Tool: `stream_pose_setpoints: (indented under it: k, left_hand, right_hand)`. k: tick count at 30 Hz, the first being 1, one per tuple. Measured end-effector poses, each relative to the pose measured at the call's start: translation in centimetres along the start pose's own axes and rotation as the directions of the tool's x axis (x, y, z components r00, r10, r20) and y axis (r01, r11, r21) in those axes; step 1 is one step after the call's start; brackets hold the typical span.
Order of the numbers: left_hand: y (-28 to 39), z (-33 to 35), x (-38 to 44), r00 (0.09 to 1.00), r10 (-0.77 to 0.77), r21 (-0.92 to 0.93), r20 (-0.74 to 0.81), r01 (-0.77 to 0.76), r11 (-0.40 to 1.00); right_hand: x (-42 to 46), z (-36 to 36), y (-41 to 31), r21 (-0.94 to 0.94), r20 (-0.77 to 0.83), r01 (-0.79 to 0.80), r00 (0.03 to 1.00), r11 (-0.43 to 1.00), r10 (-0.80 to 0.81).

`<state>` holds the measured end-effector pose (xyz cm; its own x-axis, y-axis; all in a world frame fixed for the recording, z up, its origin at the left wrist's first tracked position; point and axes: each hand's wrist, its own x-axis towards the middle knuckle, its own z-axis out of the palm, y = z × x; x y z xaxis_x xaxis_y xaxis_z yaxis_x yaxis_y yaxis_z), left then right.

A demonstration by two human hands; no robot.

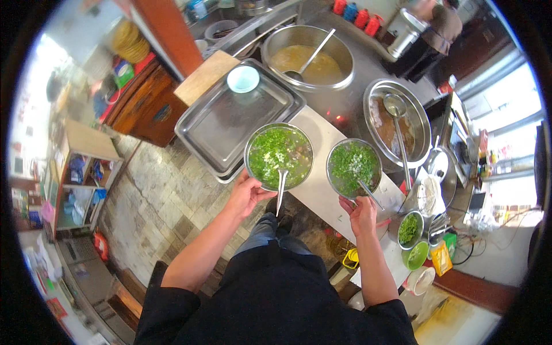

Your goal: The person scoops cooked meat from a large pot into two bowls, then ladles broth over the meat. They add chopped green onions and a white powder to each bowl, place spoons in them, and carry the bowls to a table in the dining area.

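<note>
My left hand grips the near rim and underside of a metal bowl of soup topped with chopped green herbs. A metal spoon leans in it, handle towards me. In my right hand is a second metal bowl of soup, also covered in chopped greens, with a spoon whose handle sticks out over the near rim. Both bowls look level, one on each side of the pale counter strip. The fingers under each bowl are partly hidden.
Stacked metal trays hold a light blue bowl. Beyond are a large broth pot and another pot, both with ladles. At right stand a container of chopped greens and a green bowl. A person stands far back.
</note>
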<state>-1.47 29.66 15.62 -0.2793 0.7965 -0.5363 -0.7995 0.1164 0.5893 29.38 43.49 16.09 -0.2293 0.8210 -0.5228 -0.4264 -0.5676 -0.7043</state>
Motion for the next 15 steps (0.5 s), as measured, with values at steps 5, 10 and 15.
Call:
stream_pose_setpoints:
  k: [5, 10, 15]
  left_hand:
    - [2.1, -2.4, -5.2, 0.989, 0.085, -0.071, -0.121, -0.094, 0.993]
    - [3.8, -7.6, -10.4, 0.965, 0.183, -0.179, -0.186, -0.217, 0.96]
    - [7.2, -12.9, -16.2, 0.924, 0.254, -0.189, -0.288, -0.314, 0.93]
  right_hand:
    - [-1.0, 3.3, 0.0, -0.125, 0.099, -0.12, 0.986, 0.985, 0.133]
    - [-2.4, 9.0, 1.4, -0.242, 0.176, -0.187, 0.956, 0.952, 0.233]
    - [-3.9, 15.6, 4.8, -0.358, 0.261, -0.222, 0.909, 0.907, 0.326]
